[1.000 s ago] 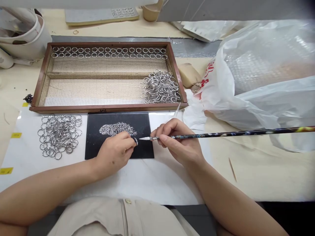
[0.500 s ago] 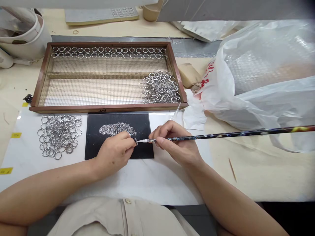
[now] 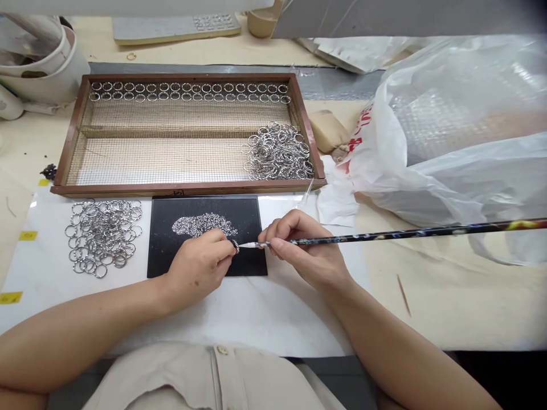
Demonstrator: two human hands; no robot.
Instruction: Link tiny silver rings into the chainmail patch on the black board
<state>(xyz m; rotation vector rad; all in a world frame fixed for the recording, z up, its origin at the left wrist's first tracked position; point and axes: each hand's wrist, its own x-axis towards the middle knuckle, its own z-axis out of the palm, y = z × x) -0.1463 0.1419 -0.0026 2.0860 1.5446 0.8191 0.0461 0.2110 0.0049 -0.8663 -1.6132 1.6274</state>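
Observation:
My left hand (image 3: pixel 203 263) is closed on a small silver ring (image 3: pixel 236 246) over the black board (image 3: pixel 171 256). My right hand (image 3: pixel 305 247) pinches a long dark patterned stick (image 3: pixel 384 232), whose white pointed tip touches or nearly touches the ring. Behind my left hand, a patch of tiny sparkling stones (image 3: pixel 203 222) lies on the board. A loose pile of silver rings (image 3: pixel 105 236) is to the left of the board.
Beyond the board stands a wooden mesh tray (image 3: pixel 183 189) with two rows of rings and a ring heap (image 3: pixel 280 152). A large plastic bag (image 3: pixel 384 154) lies right, white tubs (image 3: pixel 64 71) back left. A thin wooden stick (image 3: pixel 403 295) lies at right.

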